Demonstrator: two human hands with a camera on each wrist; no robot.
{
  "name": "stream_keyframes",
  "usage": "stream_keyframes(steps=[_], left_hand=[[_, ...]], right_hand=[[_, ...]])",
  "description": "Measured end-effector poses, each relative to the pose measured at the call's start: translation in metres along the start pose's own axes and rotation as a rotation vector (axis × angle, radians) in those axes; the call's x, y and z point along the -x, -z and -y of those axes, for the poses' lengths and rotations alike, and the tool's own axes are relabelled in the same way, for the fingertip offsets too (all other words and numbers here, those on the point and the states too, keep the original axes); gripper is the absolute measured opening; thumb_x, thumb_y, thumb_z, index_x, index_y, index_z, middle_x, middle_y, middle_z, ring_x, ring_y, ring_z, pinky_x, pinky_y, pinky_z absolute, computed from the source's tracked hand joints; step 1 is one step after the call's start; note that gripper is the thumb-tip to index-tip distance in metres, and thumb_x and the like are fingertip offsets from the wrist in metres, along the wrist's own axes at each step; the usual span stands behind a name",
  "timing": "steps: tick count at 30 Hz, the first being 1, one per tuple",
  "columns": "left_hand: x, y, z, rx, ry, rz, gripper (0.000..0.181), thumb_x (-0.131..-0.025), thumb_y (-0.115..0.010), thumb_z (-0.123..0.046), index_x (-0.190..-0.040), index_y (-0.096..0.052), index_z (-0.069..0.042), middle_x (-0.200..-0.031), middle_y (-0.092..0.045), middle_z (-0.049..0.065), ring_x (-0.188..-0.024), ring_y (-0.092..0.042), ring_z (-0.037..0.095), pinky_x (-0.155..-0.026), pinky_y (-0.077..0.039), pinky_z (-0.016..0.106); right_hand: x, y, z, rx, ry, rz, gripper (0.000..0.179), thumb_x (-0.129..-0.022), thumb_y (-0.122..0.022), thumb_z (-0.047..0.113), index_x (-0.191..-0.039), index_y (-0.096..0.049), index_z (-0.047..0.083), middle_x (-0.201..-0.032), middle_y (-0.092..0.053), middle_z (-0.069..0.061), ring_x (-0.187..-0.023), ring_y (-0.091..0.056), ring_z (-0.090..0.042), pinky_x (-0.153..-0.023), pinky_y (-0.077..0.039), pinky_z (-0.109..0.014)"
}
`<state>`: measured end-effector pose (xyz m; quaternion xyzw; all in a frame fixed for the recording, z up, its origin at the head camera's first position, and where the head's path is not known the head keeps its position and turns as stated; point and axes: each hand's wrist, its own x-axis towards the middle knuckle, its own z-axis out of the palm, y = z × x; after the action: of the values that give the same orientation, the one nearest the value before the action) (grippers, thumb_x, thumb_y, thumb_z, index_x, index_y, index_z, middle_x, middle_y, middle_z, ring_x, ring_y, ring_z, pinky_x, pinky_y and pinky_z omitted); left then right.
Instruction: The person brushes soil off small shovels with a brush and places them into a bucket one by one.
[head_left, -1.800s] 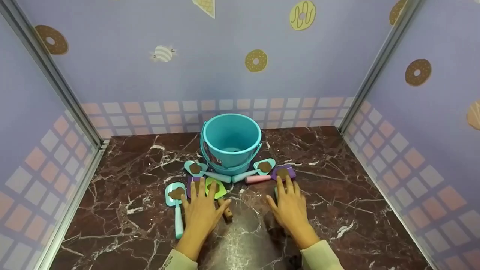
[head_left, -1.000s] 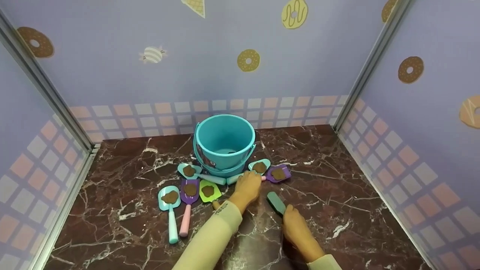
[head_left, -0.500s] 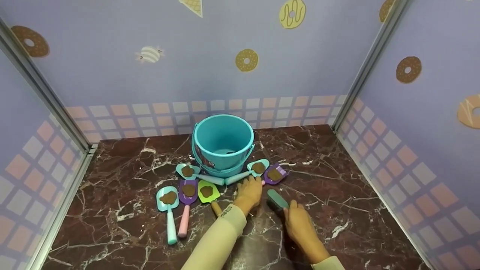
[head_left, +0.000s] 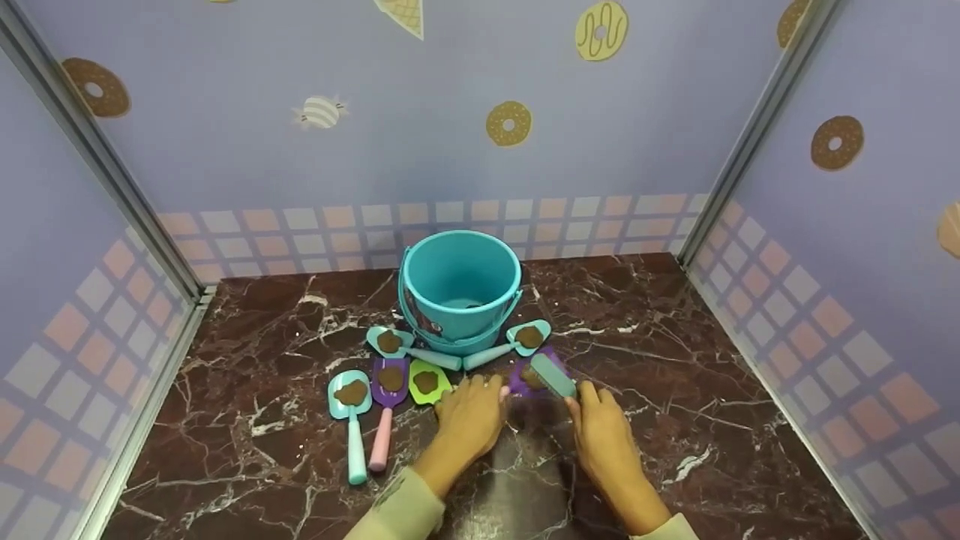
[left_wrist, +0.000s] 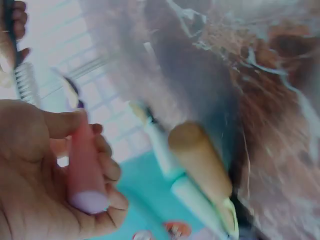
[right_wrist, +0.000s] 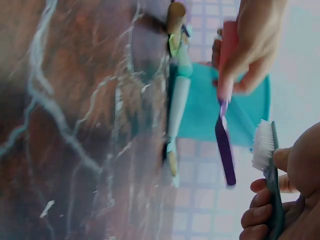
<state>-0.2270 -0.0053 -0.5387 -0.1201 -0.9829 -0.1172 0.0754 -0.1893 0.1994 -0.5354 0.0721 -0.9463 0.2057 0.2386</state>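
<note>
My left hand [head_left: 471,416] grips the pink handle [left_wrist: 86,165] of a toy shovel, fingers curled round it. Its purple blade [right_wrist: 225,155] is held up off the table and carries a brown patch. In my right hand [head_left: 606,439] is a green scrub brush [head_left: 553,376] with white bristles [right_wrist: 263,145]. In the head view the brush overlaps the purple blade; the right wrist view shows the bristles turned toward the blade, with a gap between. A lime-green shovel [head_left: 439,391] lies just beyond my left hand, which hides its handle.
A turquoise bucket [head_left: 450,324] stands at the back centre. Two turquoise shovels lie in front of it, a left one [head_left: 435,357] and a right one [head_left: 487,355]. Farther left are another turquoise shovel [head_left: 356,446] and a purple one with a pink handle [head_left: 381,439]. Brown patches mark their blades.
Both hands started spread over the table, empty. The right took up the brush; the left reached to the right-hand purple shovel, gripped its handle and lifted it toward the person. The brush now overlaps its blade.
</note>
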Motion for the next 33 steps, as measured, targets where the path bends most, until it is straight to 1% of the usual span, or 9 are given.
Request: stream_keyframes(steps=[4,6,9,14,18,20,24,30,33], left_hand=[[0.029,0.018,0.012,-0.006,0.014,-0.092,0.013,-0.095,-0.055,-0.016,-0.102,-0.058,-0.005,-0.092,-0.063,0.012,-0.085,-0.064,0.032,-0.065,-0.051,0.048],[0.040,0.024,0.015,-0.010,0.023,-0.142,0.012,-0.097,-0.055,-0.015,-0.099,-0.057,-0.004,-0.088,-0.061,0.012,-0.080,-0.064,0.032,-0.062,-0.051,0.048],[0.053,0.029,0.016,-0.035,0.035,-0.221,0.018,-0.102,-0.057,-0.023,-0.100,-0.059,-0.005,-0.086,-0.061,0.012,-0.077,-0.064,0.032,-0.061,-0.051,0.048],[0.065,0.032,0.015,-0.113,0.043,-0.386,0.022,-0.095,-0.069,-0.030,-0.097,-0.065,-0.009,-0.086,-0.061,0.011,-0.077,-0.063,0.031,-0.060,-0.050,0.045],[0.071,0.031,0.015,-0.186,0.035,-0.519,0.024,-0.091,-0.075,-0.031,-0.091,-0.067,-0.009,-0.085,-0.059,0.011,-0.077,-0.060,0.030,-0.057,-0.047,0.043],[0.072,0.030,0.016,-0.214,0.026,-0.560,0.024,-0.089,-0.076,-0.031,-0.090,-0.067,-0.009,-0.084,-0.058,0.011,-0.076,-0.059,0.031,-0.056,-0.046,0.043],[0.075,0.027,0.017,-0.226,0.015,-0.576,0.024,-0.087,-0.077,-0.030,-0.090,-0.066,-0.009,-0.084,-0.058,0.010,-0.075,-0.058,0.030,-0.055,-0.045,0.042],[0.080,0.025,0.017,-0.199,0.028,-0.520,0.026,-0.085,-0.080,-0.030,-0.090,-0.065,-0.009,-0.088,-0.059,0.009,-0.078,-0.059,0.028,-0.054,-0.045,0.041],[0.082,0.025,0.018,-0.198,0.028,-0.528,0.028,-0.083,-0.082,-0.030,-0.090,-0.066,-0.009,-0.086,-0.059,0.009,-0.076,-0.058,0.028,-0.052,-0.043,0.040]], right_hand=[[-0.001,0.003,0.009,0.007,0.058,-0.051,0.023,-0.097,-0.066,0.022,-0.098,-0.053,0.004,-0.074,-0.046,-0.005,-0.061,-0.047,-0.023,-0.055,-0.044,-0.043],[-0.001,0.003,0.015,0.016,0.108,-0.089,0.025,-0.094,-0.069,0.023,-0.096,-0.053,0.004,-0.074,-0.044,-0.004,-0.061,-0.044,-0.021,-0.055,-0.042,-0.040],[0.001,0.003,0.027,0.033,0.193,-0.138,0.027,-0.093,-0.069,0.027,-0.094,-0.055,0.005,-0.075,-0.043,-0.003,-0.063,-0.042,-0.021,-0.056,-0.040,-0.037],[0.004,-0.002,0.054,0.082,0.310,-0.176,0.032,-0.094,-0.062,0.037,-0.089,-0.054,0.006,-0.076,-0.044,-0.004,-0.066,-0.045,-0.023,-0.058,-0.039,-0.036],[0.007,-0.006,0.069,0.143,0.373,-0.193,0.032,-0.085,-0.070,0.034,-0.084,-0.053,0.007,-0.075,-0.045,-0.005,-0.065,-0.045,-0.023,-0.055,-0.037,-0.035],[0.008,-0.008,0.072,0.161,0.378,-0.204,0.033,-0.082,-0.074,0.032,-0.083,-0.052,0.007,-0.074,-0.045,-0.006,-0.064,-0.046,-0.024,-0.054,-0.038,-0.036],[0.007,-0.010,0.071,0.166,0.357,-0.213,0.035,-0.079,-0.079,0.028,-0.082,-0.052,0.007,-0.074,-0.045,-0.007,-0.064,-0.048,-0.026,-0.054,-0.039,-0.038],[0.001,-0.011,0.060,0.148,0.319,-0.220,0.030,-0.087,-0.064,0.034,-0.085,-0.053,0.006,-0.073,-0.044,-0.008,-0.063,-0.048,-0.028,-0.054,-0.038,-0.039],[-0.003,-0.011,0.053,0.135,0.295,-0.218,0.030,-0.089,-0.059,0.035,-0.086,-0.053,0.005,-0.073,-0.043,-0.008,-0.063,-0.047,-0.029,-0.055,-0.039,-0.040]])
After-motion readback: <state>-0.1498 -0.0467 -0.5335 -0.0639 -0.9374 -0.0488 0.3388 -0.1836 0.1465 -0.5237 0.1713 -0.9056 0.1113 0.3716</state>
